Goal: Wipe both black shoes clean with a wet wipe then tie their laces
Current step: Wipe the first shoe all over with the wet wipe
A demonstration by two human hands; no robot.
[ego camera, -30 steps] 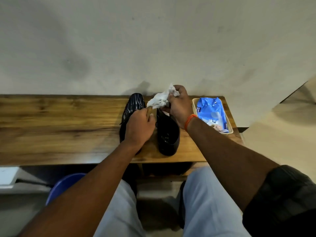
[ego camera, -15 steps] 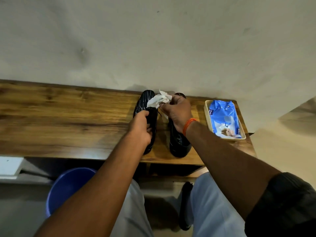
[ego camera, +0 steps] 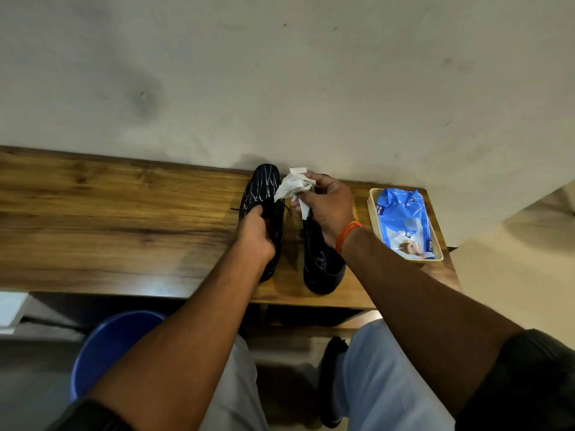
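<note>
Right hand: the right hand [ego camera: 326, 206] pinches a crumpled white wet wipe [ego camera: 294, 185] between its thumb and curled fingers, held up just above the shoes.
Left hand: the left hand [ego camera: 256, 236] is just to the left of the wipe and a bit nearer the person. Its fingers curl over the middle of the shiny black left shoe with pale streaks [ego camera: 263, 213] and hold it down.
Other shoe: the plain black right shoe [ego camera: 323, 265] sits under the right hand and wrist, just beside the first shoe but not touching it.
Which way they point: both shoes lie long-ways from the person to the pale wall [ego camera: 280, 82]. Toes are at the wall end, heels at the near edge of the brown wooden bench [ego camera: 109, 231].
Done so far: a wipe is out and bunched up, so I think the wiping is under way.
Still to do: thin lace ends stick out loose by the left fingers, so the tying looks not done. I cannot tell how clean each shoe is; the view is too dim.
Further out: right of the gripping hand, a blue soft pack of wipes [ego camera: 403, 222] lies in a cream tray [ego camera: 373, 225].
</note>
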